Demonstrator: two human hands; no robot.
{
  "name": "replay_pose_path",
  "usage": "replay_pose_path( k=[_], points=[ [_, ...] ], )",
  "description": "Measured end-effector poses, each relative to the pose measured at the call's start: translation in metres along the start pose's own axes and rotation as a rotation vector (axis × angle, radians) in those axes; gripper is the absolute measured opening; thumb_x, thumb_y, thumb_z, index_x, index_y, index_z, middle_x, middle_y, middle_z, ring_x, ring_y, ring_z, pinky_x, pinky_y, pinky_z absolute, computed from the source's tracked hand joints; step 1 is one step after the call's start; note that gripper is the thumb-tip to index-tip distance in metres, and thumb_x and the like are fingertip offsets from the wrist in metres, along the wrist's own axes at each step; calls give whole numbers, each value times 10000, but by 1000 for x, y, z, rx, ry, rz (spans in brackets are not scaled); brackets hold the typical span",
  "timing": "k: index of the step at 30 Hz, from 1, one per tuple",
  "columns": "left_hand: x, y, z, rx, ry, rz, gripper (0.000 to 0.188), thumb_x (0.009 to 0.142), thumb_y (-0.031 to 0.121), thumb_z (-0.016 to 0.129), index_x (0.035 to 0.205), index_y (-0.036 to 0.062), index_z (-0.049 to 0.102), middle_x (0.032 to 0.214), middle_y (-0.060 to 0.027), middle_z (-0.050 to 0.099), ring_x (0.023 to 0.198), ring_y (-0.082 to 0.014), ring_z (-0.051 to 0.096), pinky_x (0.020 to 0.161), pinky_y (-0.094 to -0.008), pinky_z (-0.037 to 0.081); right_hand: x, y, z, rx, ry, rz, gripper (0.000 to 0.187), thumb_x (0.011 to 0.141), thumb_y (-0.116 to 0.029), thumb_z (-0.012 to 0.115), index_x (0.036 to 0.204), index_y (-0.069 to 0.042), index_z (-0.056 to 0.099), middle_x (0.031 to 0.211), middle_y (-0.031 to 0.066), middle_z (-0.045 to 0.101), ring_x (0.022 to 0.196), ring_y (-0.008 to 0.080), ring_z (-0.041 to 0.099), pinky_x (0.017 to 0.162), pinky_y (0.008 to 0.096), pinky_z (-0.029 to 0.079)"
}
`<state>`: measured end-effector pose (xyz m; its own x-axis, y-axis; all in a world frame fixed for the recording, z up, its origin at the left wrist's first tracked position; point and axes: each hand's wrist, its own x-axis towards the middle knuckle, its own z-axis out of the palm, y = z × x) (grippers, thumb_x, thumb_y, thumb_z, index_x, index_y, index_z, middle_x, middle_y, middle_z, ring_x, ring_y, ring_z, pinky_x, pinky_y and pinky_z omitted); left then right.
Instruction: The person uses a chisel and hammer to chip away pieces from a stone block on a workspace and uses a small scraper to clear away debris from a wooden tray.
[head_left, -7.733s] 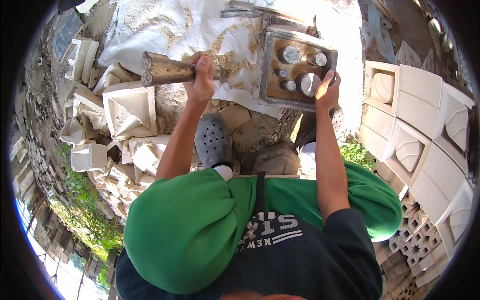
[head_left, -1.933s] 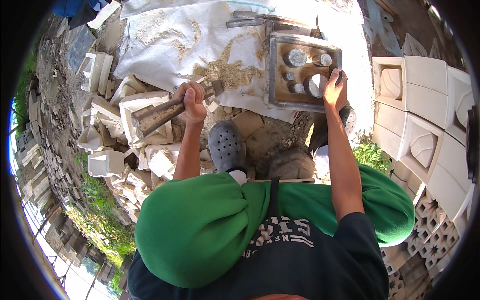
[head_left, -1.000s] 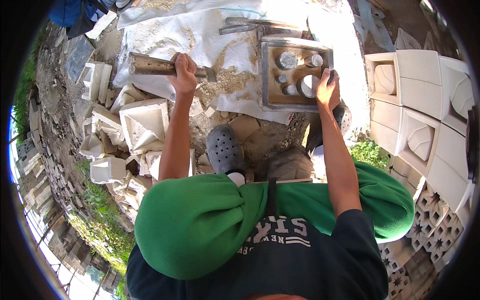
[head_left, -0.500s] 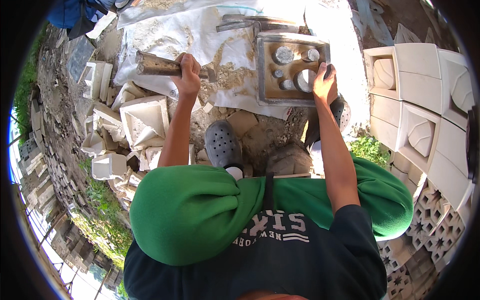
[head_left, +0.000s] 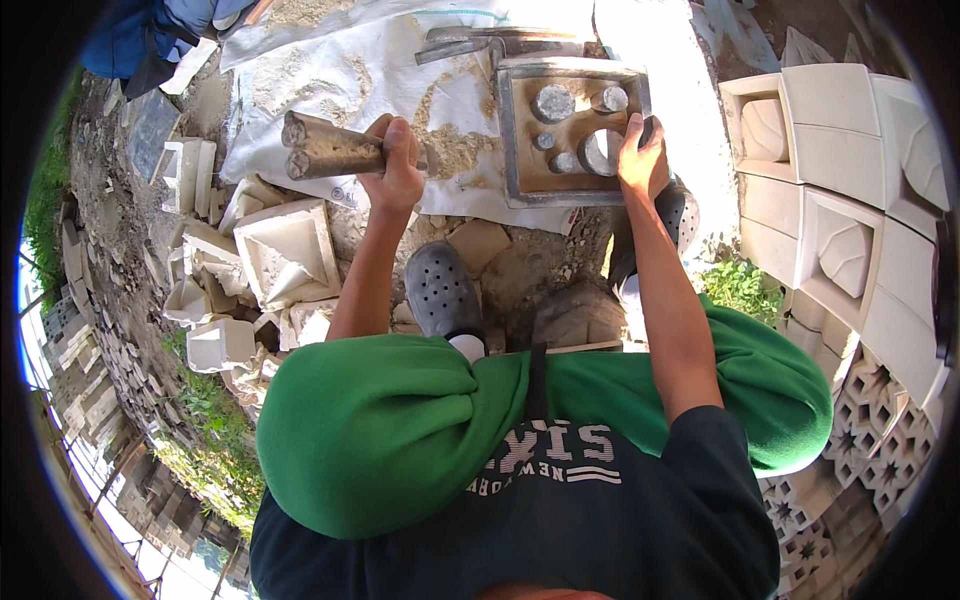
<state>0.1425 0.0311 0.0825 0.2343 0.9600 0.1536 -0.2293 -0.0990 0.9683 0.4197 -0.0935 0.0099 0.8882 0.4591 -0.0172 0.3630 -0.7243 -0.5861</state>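
My left hand (head_left: pixel 396 168) is wrapped round a short brown tool (head_left: pixel 335 150) made of two rounded bars side by side. Its thick double end points left, raised above the white sheet, and a narrower part shows beyond my fingers. At the right, my right hand (head_left: pixel 643 162) grips the right rim of a square mould tray (head_left: pixel 508 140). Inside the tray stand several round grey plugs of different sizes, such as a large plug (head_left: pixel 600 152) near my fingers, over a brown, dusty bottom. The tool and the tray are apart.
A sandy white sheet (head_left: pixel 300 95) lies beneath, with flat bars (head_left: pixel 500 42) behind the tray. Broken cement pieces (head_left: pixel 285 255) heap up at left; pale hollow blocks (head_left: pixel 840 250) stack at right. Grey clogs (head_left: pixel 443 290) on my feet stand close by. A blue bag (head_left: pixel 140 45) sits far left.
The tool in my left hand has swung so that its double end faces up more, and that hand has shifted slightly right and nearer. My right hand stays on the tray's rim.
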Motion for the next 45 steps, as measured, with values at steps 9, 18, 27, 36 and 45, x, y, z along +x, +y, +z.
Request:
replay_pose_path(
  k=[9,18,27,36,45],
  points=[
    [5,-42,7,-124,-70,-77,359,921,198,485,610,75,353,534,35,335,491,-52,281,453,-251,235,-7,2,-2,8,16,-15,701,881,-602,402,1288,-37,477,1213,213,573,1119,378,549,944,422,415],
    [1,-23,14,-97,-138,84,380,917,208,466,587,91,320,522,28,305,473,-58,245,439,-255,211,-2,0,-4,-12,4,-10,659,896,-557,423,1296,-35,459,1198,204,579,1104,372,560,934,421,432],
    [4,-15,27,-35,-185,-1,395,923,250,511,605,80,350,537,39,333,488,-52,287,442,-247,236,-2,3,0,-24,-44,14,683,896,-571,407,1312,-31,445,1240,209,554,1135,374,543,960,427,417],
    [10,-51,29,-177,-134,-129,398,918,255,519,604,84,344,543,46,309,474,-53,280,427,-252,221,-6,2,-2,68,-9,-14,712,882,-602,396,1301,-31,470,1236,208,561,1140,368,539,956,411,409],
    [-6,-55,15,46,-214,58,386,931,220,520,607,72,373,552,45,344,509,-50,286,455,-247,231,-2,6,4,64,44,-59,661,898,-563,421,1257,-13,500,1160,221,598,1091,384,563,908,404,438]
  ],
)
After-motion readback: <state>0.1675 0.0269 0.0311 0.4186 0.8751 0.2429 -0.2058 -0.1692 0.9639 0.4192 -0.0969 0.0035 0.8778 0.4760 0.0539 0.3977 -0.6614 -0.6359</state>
